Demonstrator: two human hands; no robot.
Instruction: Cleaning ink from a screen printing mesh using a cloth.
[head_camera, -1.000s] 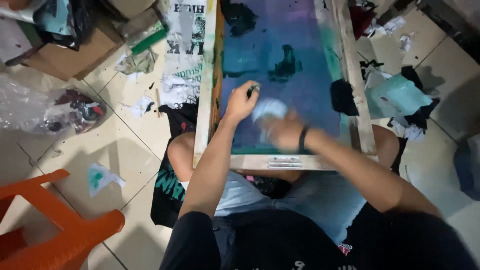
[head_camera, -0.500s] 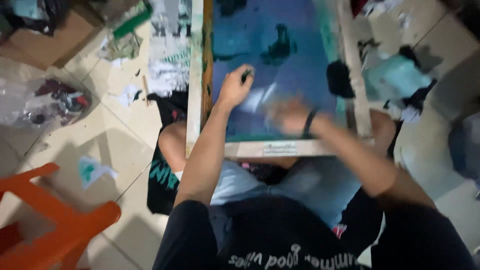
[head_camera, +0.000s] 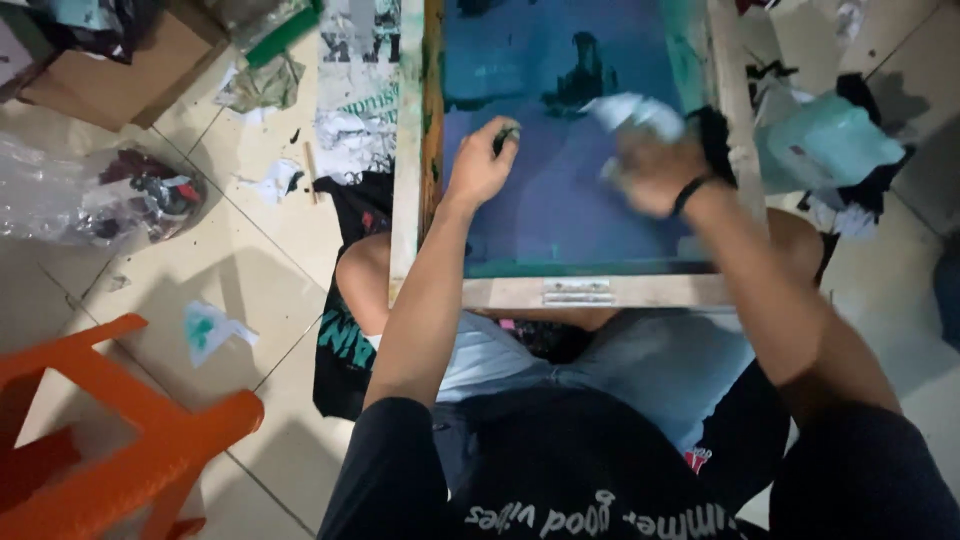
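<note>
right hand (head_camera: 650, 170) grips a pale rag (head_camera: 625, 112) on the blue screen (head_camera: 560, 200); left hand (head_camera: 480, 165), nearer the wooden frame (head_camera: 408, 150), pinches something small and dark

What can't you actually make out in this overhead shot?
- Right hand: motion-blurred; the pale rag it grips shows no detail.
- Left hand: small dark thing at its fingertips, too small to identify.
- Wooden-framed screen: far end cut off by the top edge.
- Orange stool: cropped at the left edge.
</note>
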